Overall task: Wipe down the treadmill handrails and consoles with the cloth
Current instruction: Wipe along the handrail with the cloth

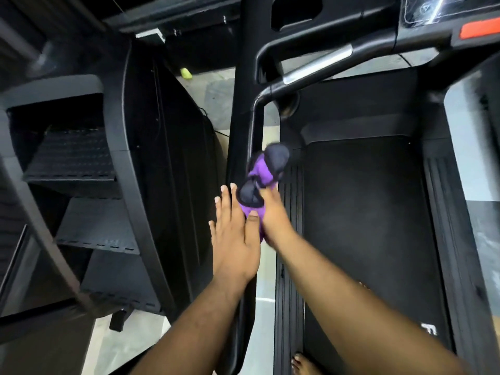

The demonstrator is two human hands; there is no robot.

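A: Where is the cloth right now?

B: Bunched up, purple and black, on the left handrail of the treadmill, about midway along the rail's sloping run. The right hand is closed around its lower end, pinching it against the rail. The cloth is blurred, so I would judge it is mid-stroke.

A: And the other hand?

B: The left hand lies flat beside it, fingers spread and straight, thumb touching the purple fabric. It grips nothing that I can see; it looks to be resting on or steadying against the rail.

A: How much of the job is done?

B: Hard to say from 1 picture. Nothing on the black surfaces shows wiped from unwiped. My judgement is that only this 1 rail is under way. The upper bend of the rail and the silver grip bar lie ahead of the cloth, well apart from it.

A: The console?

B: The console sits at the top right corner, far from both hands, its red strip beneath. The right-side rail is barely in view. I would count those as left to do.
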